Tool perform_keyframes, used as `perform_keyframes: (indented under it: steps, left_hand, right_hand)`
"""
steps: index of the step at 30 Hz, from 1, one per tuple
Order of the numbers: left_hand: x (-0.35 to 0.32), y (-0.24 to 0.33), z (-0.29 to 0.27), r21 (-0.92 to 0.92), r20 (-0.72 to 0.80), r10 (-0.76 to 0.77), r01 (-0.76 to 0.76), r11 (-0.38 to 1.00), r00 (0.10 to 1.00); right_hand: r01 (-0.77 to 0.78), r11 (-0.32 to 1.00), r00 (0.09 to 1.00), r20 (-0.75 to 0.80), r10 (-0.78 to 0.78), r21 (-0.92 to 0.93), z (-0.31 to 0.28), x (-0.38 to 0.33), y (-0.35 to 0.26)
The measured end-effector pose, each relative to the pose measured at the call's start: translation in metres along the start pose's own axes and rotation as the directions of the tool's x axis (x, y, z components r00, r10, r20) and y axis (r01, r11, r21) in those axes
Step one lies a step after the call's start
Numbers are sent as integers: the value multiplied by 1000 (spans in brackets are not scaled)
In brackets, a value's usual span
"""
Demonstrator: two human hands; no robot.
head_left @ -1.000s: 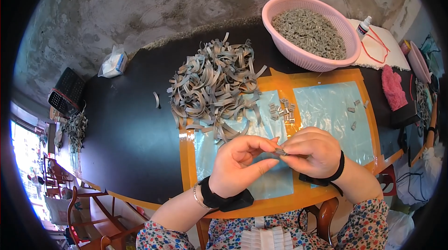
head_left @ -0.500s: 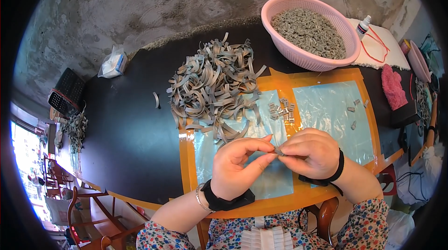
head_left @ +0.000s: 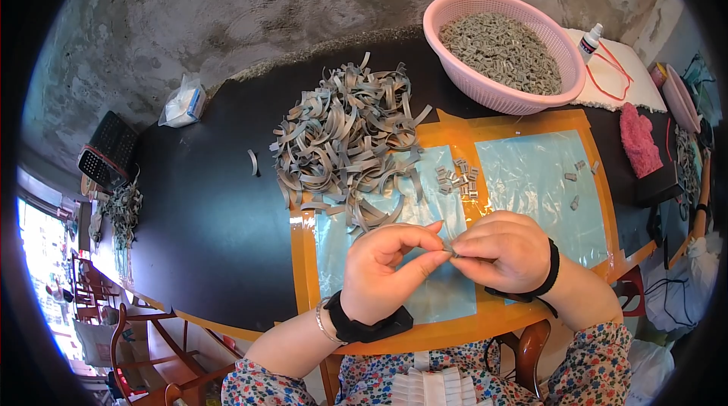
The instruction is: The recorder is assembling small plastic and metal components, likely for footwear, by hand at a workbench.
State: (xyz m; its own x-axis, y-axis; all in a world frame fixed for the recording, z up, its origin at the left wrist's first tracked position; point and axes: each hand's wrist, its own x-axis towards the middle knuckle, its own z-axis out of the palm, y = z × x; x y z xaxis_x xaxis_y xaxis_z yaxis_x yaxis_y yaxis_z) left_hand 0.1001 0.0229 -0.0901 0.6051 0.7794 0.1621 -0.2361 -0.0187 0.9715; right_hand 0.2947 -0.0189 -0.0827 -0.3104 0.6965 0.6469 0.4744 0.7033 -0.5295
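My left hand (head_left: 387, 266) and my right hand (head_left: 506, 250) meet over the blue sheet at the table's near edge. Between their fingertips is a small grey piece (head_left: 450, 249), pinched from both sides and mostly covered, so its exact shape is hard to make out. Just beyond the left hand lies a big heap of curved grey strips (head_left: 341, 141). A cluster of small grey rectangular buckle-like pieces (head_left: 459, 178) sits past the fingertips. Several more loose pieces (head_left: 574, 202) lie to the right, beyond my right hand.
At the back right stands a pink mesh basket (head_left: 497, 99) full of small grey pieces. Beside it, a white bottle (head_left: 591, 40) and red cord rest on a white board (head_left: 641, 91). A pink cloth (head_left: 640, 141) lies rightward. A plastic bag (head_left: 183, 103) is at the far left.
Both hands keep their pinch on the small grey piece. The fingertips have shifted slightly and closed in, and less of the piece shows.
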Motion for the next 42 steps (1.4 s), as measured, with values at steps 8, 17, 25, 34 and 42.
perform_keyframes:
  steps: [8, 17, 25, 34, 42]
  left_hand:
    - [-2, -4, -1, -50, 64, -24, 27, 998, 998]
    - [-5, -1, 1, -205, 79, -168, 181, 962, 983]
    - [-5, 2, 1, -270, 96, -188, 207, 940, 978]
    - [-5, 6, 3, -322, 23, -73, 77, 944, 997]
    - [-2, 3, 2, -252, 30, -109, 113, 961, 994]
  right_hand:
    - [30, 999, 999, -11, -30, -28, 4, 0, -3]
    - [39, 999, 998, -55, -40, -18, 6, -3, -1]
    - [45, 999, 998, -34, -46, -20, 4, -3, -2]
    - [-105, 993, 988, 117, 97, 59, -6, 1, 0]
    - [-91, 990, 996, 10, 90, 105, 0, 0, 2]
